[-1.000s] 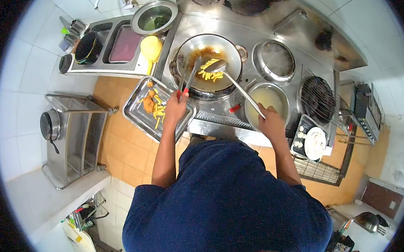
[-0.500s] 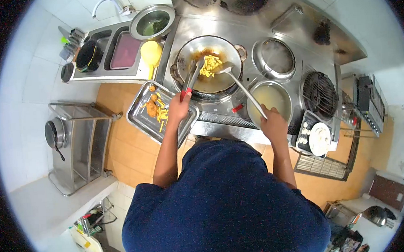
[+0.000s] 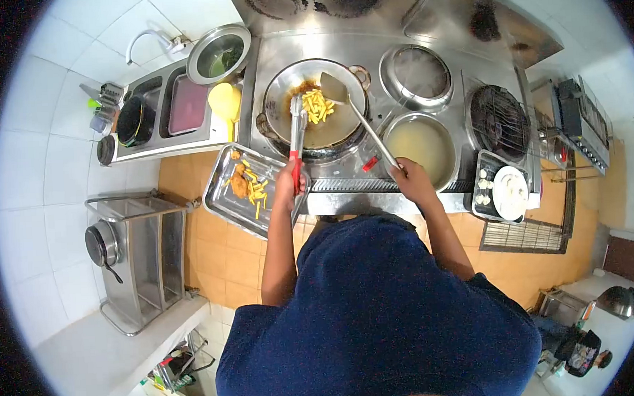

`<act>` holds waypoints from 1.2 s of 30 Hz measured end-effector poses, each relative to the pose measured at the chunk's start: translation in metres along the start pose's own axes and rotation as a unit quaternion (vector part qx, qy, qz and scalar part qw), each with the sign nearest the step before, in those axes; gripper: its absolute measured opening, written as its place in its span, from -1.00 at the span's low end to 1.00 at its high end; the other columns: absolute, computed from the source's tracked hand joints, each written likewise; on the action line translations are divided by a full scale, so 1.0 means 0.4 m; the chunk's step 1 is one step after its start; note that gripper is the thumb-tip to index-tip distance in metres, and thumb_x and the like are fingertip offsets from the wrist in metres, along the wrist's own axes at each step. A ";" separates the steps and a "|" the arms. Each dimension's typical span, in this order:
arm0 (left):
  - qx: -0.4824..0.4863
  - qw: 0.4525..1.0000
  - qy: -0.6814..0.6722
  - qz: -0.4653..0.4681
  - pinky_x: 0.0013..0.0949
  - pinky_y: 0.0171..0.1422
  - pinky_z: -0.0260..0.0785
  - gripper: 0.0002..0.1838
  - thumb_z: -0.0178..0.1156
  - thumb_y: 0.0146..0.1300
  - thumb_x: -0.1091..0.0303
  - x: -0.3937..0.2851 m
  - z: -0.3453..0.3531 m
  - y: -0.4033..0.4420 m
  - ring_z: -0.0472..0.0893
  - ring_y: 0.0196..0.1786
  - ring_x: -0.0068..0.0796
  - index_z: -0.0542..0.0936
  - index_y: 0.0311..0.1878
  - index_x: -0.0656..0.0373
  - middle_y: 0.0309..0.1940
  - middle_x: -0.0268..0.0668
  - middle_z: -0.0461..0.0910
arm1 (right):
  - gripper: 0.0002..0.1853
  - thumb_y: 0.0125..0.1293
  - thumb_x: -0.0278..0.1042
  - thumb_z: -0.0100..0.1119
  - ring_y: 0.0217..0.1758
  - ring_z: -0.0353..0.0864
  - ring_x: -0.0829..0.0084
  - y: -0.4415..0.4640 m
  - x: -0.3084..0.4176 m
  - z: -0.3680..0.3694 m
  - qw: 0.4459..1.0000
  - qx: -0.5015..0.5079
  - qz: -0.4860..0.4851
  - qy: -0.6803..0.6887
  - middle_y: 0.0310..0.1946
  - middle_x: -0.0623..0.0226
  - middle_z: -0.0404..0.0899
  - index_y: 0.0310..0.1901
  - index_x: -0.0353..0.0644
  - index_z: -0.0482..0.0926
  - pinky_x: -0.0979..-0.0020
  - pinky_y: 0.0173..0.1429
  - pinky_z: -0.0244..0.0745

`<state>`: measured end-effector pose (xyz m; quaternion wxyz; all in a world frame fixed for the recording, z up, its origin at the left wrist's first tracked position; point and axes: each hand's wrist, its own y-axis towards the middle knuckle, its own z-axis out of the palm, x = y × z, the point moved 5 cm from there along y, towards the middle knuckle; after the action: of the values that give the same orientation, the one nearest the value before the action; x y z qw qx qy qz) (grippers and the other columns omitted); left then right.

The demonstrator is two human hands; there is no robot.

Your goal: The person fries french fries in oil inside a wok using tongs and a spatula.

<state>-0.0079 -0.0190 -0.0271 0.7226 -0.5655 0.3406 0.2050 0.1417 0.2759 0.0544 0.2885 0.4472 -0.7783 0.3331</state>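
Note:
My left hand [image 3: 286, 185] is closed round the red handles of metal tongs [image 3: 297, 138]. The tips of the tongs are in the wok [image 3: 280, 92], at the left side of a pile of yellow French fries [image 3: 318, 107]. Gripped in my right hand [image 3: 412, 179] is the long handle of a wok spatula [image 3: 372, 132]. Its blade is just above and right of the fries, face visible. Below left of the wok, a steel tray [image 3: 218, 207] holds more fries and browned fried pieces [image 3: 240, 185], perhaps chicken.
Right of the wok stand a pot of cloudy yellowish liquid [image 3: 418, 144] and a steaming round pot [image 3: 417, 78]. A small red object [image 3: 370, 163] lies on the stove front. A yellow ladle [image 3: 224, 102] rests by the sink. A grill grate [image 3: 499, 120] is farther right.
The spatula blade has moved up and left and turned its face upward. My left hand and the tongs have lowered slightly, and the tongs are more upright. The whole view has shifted a little.

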 end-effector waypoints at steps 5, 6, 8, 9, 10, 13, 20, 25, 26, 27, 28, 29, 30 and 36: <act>-0.003 0.999 -0.047 0.002 -0.47 -0.59 0.19 -0.50 -0.08 0.42 -0.22 0.005 -0.002 0.008 0.40 -0.66 -0.55 0.53 -0.10 0.05 -0.66 -0.43 0.42 | -0.74 0.35 -0.27 0.10 -0.20 0.65 -0.13 0.039 0.017 -0.016 0.997 0.022 -0.056 -0.038 -0.30 -0.14 0.63 -0.03 -0.23 0.56 -0.01 -0.07 0.52; -0.010 0.999 -0.051 0.005 -0.47 -0.59 0.19 -0.50 -0.08 0.42 -0.21 0.003 -0.004 0.007 0.40 -0.66 -0.55 0.52 -0.10 0.05 -0.66 -0.43 0.42 | -0.73 0.34 -0.29 0.09 -0.19 0.65 -0.13 0.045 0.029 -0.016 0.995 0.023 -0.070 -0.066 -0.30 -0.14 0.62 -0.01 -0.22 0.55 -0.03 -0.07 0.53; -0.023 0.998 -0.059 0.010 -0.47 -0.59 0.19 -0.51 -0.08 0.42 -0.21 0.000 -0.001 0.003 0.39 -0.66 -0.54 0.52 -0.09 0.05 -0.67 -0.43 0.41 | -0.71 0.32 -0.32 0.07 -0.19 0.65 -0.14 0.048 0.044 -0.022 0.990 0.021 -0.082 -0.117 -0.28 -0.13 0.61 0.03 -0.20 0.54 -0.06 -0.07 0.54; -0.028 0.997 -0.064 0.014 -0.47 -0.59 0.19 -0.51 -0.08 0.42 -0.21 0.003 0.002 0.001 0.39 -0.67 -0.54 0.52 -0.08 0.06 -0.67 -0.43 0.41 | -0.70 0.32 -0.33 0.07 -0.20 0.65 -0.15 0.049 0.061 -0.030 0.986 0.017 -0.081 -0.143 -0.27 -0.11 0.61 0.05 -0.19 0.54 -0.07 -0.08 0.55; -0.033 0.997 -0.071 0.019 -0.47 -0.59 0.19 -0.51 -0.08 0.42 -0.21 0.006 0.008 0.001 0.39 -0.67 -0.54 0.52 -0.07 0.06 -0.67 -0.43 0.40 | -0.69 0.31 -0.34 0.06 -0.20 0.65 -0.15 0.053 0.068 -0.037 0.982 0.014 -0.080 -0.170 -0.27 -0.10 0.61 0.07 -0.17 0.54 -0.07 -0.08 0.56; -0.030 0.994 -0.099 0.037 -0.46 -0.59 0.19 -0.50 -0.08 0.42 -0.20 0.020 0.031 -0.008 0.39 -0.67 -0.54 0.52 -0.08 0.07 -0.67 -0.43 0.40 | -0.65 0.30 -0.32 0.08 -0.23 0.67 -0.13 0.070 0.049 -0.039 0.980 0.033 -0.105 -0.165 -0.24 -0.06 0.61 0.11 -0.13 0.54 -0.05 -0.12 0.60; -0.069 0.988 -0.129 0.042 -0.45 -0.61 0.18 -0.52 -0.08 0.44 -0.18 0.065 0.069 -0.018 0.38 -0.69 -0.54 0.52 -0.08 0.08 -0.68 -0.42 0.40 | -0.59 0.30 -0.29 0.13 -0.20 0.69 -0.10 0.062 0.063 -0.187 0.953 0.077 -0.110 -0.271 -0.22 -0.04 0.61 0.19 -0.09 0.47 -0.04 -0.11 0.60; -0.049 0.989 -0.130 0.043 -0.45 -0.60 0.20 -0.52 -0.11 0.47 -0.16 0.054 0.091 -0.017 0.39 -0.68 -0.54 0.52 -0.06 0.08 -0.66 -0.42 0.41 | -0.66 0.35 -0.25 0.11 -0.19 0.66 -0.15 0.095 0.050 -0.209 0.968 0.059 -0.113 -0.216 -0.24 -0.09 0.62 0.11 -0.15 0.46 -0.08 -0.07 0.57; -0.041 0.989 -0.135 0.044 -0.45 -0.60 0.20 -0.52 -0.12 0.47 -0.16 0.049 0.095 -0.018 0.40 -0.67 -0.55 0.52 -0.05 0.08 -0.66 -0.42 0.42 | -0.68 0.36 -0.23 0.10 -0.19 0.66 -0.17 0.101 0.043 -0.199 0.972 0.057 -0.110 -0.199 -0.25 -0.11 0.62 0.08 -0.15 0.45 -0.09 -0.08 0.56; -0.032 0.989 -0.139 0.045 -0.45 -0.60 0.20 -0.52 -0.12 0.48 -0.16 0.042 0.096 -0.020 0.40 -0.67 -0.55 0.52 -0.05 0.08 -0.66 -0.42 0.42 | -0.69 0.38 -0.21 0.10 -0.20 0.65 -0.19 0.104 0.039 -0.181 0.976 0.053 -0.107 -0.181 -0.27 -0.14 0.62 0.06 -0.16 0.44 -0.11 -0.08 0.55; -0.015 0.990 -0.132 0.051 -0.47 -0.60 0.15 -0.47 -0.15 0.48 -0.23 0.042 0.096 -0.015 0.38 -0.65 -0.54 0.51 0.01 0.06 -0.64 -0.44 0.42 | -0.70 0.40 -0.19 0.08 -0.20 0.65 -0.20 0.106 0.033 -0.158 0.981 0.063 -0.082 -0.162 -0.29 -0.16 0.62 0.03 -0.18 0.43 -0.12 -0.09 0.53; -0.011 0.991 -0.123 0.048 -0.47 -0.60 0.16 -0.46 -0.15 0.47 -0.25 0.037 0.088 -0.014 0.38 -0.65 -0.54 0.51 -0.01 0.05 -0.64 -0.44 0.42 | -0.71 0.41 -0.17 0.07 -0.21 0.64 -0.22 0.105 0.026 -0.133 0.986 0.070 -0.056 -0.143 -0.31 -0.18 0.62 0.00 -0.19 0.42 -0.13 -0.09 0.52; -0.005 0.992 -0.116 0.043 -0.47 -0.60 0.16 -0.45 -0.14 0.47 -0.27 0.033 0.084 -0.018 0.39 -0.65 -0.54 0.51 -0.03 0.05 -0.64 -0.44 0.42 | -0.71 0.43 -0.15 0.06 -0.22 0.63 -0.24 0.103 0.018 -0.111 0.989 0.077 -0.029 -0.125 -0.33 -0.20 0.62 -0.03 -0.21 0.41 -0.14 -0.10 0.50; -0.031 0.998 -0.043 0.043 -0.47 -0.60 0.24 -0.45 -0.10 0.48 -0.24 -0.004 0.048 -0.025 0.44 -0.63 -0.57 0.50 -0.05 0.11 -0.62 -0.40 0.47 | -0.63 0.45 -0.08 0.06 -0.21 0.63 -0.27 0.057 0.045 -0.028 0.997 0.038 -0.025 -0.068 -0.34 -0.27 0.61 -0.08 -0.31 0.39 -0.14 -0.10 0.48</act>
<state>0.0029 -0.0031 -0.0166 0.7092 -0.5633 0.3266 0.2702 0.1155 0.2843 0.0686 0.2261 0.4988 -0.7717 0.3235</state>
